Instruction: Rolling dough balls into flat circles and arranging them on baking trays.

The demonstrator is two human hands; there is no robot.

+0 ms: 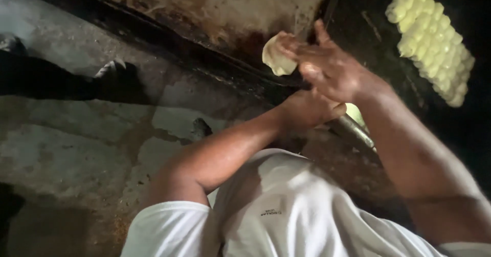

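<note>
Seen from above, past a white T-shirt [286, 211] and two bare forearms reaching forward and crossing. Right hand [327, 68] raised, fingers curled around a pale, flattened piece of dough [276, 56], thumb up, pinching the dough at its right edge so that the soft disc hangs out to the left of the fingers. Left hand [309, 108] lower, just beneath the right one, closed into a loose fist near a shiny metal rim [355, 130] (cannot tell whether gripping it or only resting against it, since the fingers lie hidden under the knuckles). A sliver of something pale yellow-green [354, 114] showing between the left hand and the right forearm. Up in the right corner, well apart from the hands, rows of small cream-coloured dough balls [429, 37], packed closely side by side on a dark surface. Behind the dough, a rusty, stained slab [220, 6] with a dark, blackened edge running diagonally. On the left, a worn grey concrete floor [66, 149], cracked and patchy, with dark shapes at the upper left too murky to make out.
</note>
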